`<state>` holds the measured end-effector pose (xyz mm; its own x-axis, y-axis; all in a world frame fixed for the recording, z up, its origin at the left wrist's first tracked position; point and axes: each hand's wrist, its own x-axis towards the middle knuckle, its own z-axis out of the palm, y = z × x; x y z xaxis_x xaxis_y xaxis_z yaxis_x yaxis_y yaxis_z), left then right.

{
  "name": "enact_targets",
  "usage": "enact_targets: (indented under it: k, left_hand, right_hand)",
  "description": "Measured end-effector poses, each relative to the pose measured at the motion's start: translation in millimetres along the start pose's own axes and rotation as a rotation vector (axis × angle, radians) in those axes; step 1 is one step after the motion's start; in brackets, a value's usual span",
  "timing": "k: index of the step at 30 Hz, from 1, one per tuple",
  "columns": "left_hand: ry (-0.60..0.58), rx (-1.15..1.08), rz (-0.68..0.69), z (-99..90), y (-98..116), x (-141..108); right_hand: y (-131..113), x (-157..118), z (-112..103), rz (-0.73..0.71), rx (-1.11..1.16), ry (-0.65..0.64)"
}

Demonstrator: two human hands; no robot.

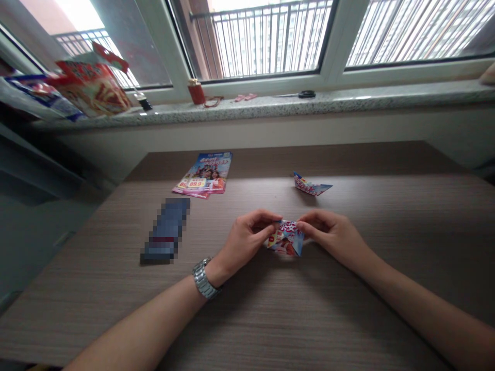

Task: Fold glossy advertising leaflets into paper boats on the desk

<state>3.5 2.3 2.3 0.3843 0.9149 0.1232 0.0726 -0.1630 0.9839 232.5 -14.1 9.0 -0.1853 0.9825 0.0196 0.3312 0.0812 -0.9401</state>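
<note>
Between my hands, just above the wooden table (pixel 240 309), is a small folded piece of colourful printed paper (pixel 286 239). My left hand (pixel 253 234), with a metal watch on its wrist, pinches the paper's upper left corner. At the upper right corner, the thumb and fingers of my right hand (pixel 325 229) close on the same piece. Beyond my hands lies a folded paper boat (pixel 310 187) of similar print.
Printed leaflets (pixel 207 175) lie at the back left, with a dark pixelated object (pixel 167 232) nearer me. The windowsill (pixel 255 107) holds snack bags (pixel 95 85), a red container (pixel 196 93) and scissors (pixel 307 94).
</note>
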Motion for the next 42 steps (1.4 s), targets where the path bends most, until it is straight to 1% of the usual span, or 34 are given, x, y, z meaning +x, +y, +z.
enact_targets:
  k: [3,6,10,13,16,20,24,27,30,31,36,42]
  left_hand:
    - [-0.015,0.035,0.007,0.2,1,-1]
    - [-0.030,0.044,0.007,0.0,1,-1]
    - [-0.042,-0.003,-0.007,-0.2,1,0]
    - [-0.044,-0.030,-0.014,-0.1,1,1]
    - [-0.048,-0.019,0.000,-0.3,0,1]
    - [-0.064,0.092,0.055,-0.3,1,0]
    - [-0.085,0.157,0.084,0.4,1,-1]
    - [-0.068,0.159,0.084,1.5,0,-1]
    - [-0.022,0.107,0.048,3.1,-1,-1]
    - [-0.025,0.082,0.021,3.6,0,-1]
    - [-0.167,0.008,-0.143,3.7,3,0]
    - [-0.190,-0.019,-0.213,-0.7,7,4]
  right_hand:
    - [0,-1,2,-0.028,-0.005,-0.092]
    - [4,-1,1,0.003,-0.013,-0.144]
    - [9,0,0,0.077,0.048,-0.165]
    - [10,0,-1,0.100,0.070,-0.170]
    - [7,-1,-1,0.060,0.026,-0.181]
    - [3,-3,0,-0.022,-0.016,-0.208]
    - [0,-3,3,-0.010,-0.031,-0.220]
    - [0,-3,4,-0.019,-0.077,-0.183]
    - [-2,-2,3,-0.029,-0.077,-0.140]
    - [-2,-2,3,-0.025,-0.071,-0.121]
    - [-5,-2,2,0.002,-0.054,-0.036]
    - [-4,-1,2,0.011,-0.056,-0.041]
